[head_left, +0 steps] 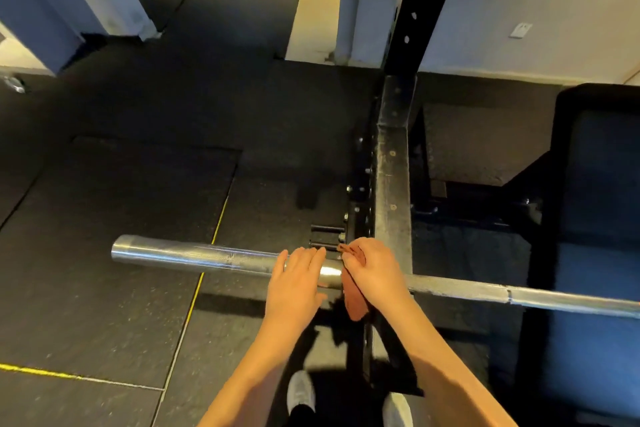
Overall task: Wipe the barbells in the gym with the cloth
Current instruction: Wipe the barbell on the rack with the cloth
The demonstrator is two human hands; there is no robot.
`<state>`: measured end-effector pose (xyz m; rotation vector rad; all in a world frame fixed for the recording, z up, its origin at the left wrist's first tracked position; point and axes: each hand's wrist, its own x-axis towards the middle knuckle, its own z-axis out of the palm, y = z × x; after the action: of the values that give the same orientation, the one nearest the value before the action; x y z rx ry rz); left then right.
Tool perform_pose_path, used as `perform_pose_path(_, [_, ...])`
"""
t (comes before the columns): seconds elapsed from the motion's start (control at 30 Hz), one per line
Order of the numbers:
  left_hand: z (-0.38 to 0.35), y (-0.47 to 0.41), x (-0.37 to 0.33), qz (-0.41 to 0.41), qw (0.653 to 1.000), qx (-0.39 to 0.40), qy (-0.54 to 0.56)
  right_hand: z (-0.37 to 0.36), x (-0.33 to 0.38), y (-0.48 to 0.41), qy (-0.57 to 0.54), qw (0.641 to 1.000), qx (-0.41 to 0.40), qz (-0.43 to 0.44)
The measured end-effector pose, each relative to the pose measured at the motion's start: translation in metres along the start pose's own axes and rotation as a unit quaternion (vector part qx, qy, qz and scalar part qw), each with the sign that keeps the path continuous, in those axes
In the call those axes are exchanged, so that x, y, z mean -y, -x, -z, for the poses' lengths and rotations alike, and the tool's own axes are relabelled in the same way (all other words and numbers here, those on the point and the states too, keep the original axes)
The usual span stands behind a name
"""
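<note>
Head view, barbell [194, 255] lying crosswise, left-right

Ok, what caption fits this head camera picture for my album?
Gym cleaning: right hand grips a cloth against the barbell, left hand rests on it.

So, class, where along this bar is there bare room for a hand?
Free: the sleeve left of the left hand, and the shaft right of the rack. Crowded: by the right hand and cloth.

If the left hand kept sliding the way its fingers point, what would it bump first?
Likely the short black pegs just past the barbell; they may sit lower than the left hand, so it might pass over.
</note>
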<state>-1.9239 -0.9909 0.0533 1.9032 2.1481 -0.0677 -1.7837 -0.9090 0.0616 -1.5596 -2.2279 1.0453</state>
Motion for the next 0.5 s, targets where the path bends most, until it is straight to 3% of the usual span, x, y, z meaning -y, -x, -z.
perform_pose_path(0.13, [0.012, -0.029, 0.008, -0.015, 0.997, 0.071, -0.027, -0.005, -0.005, 0.032, -0.034, 0.998, -0.030, 0.042])
perform_pose_path(0.2, [0.014, -0.036, 0.009, -0.018, 0.992, 0.114, -0.049, -0.011, -0.005, 0.045, 0.001, 0.997, -0.059, 0.058])
perform_pose_path(0.27, [0.012, -0.036, 0.008, -0.024, 0.992, 0.103, -0.073, -0.019, -0.003, 0.044, 0.043, 0.992, -0.094, 0.073])
perform_pose_path(0.33, [0.007, -0.032, 0.008, -0.018, 0.994, 0.075, -0.078, -0.019, 0.004, 0.026, 0.038, 0.997, -0.069, 0.028])
perform_pose_path(0.43, [0.006, -0.027, 0.007, -0.024, 0.995, 0.044, -0.086, -0.009, 0.010, -0.014, 0.023, 0.995, 0.040, -0.093])
perform_pose_path(0.5, [0.004, -0.023, 0.006, -0.020, 0.994, 0.040, -0.095, -0.004, 0.012, -0.021, 0.002, 0.992, 0.068, -0.110])
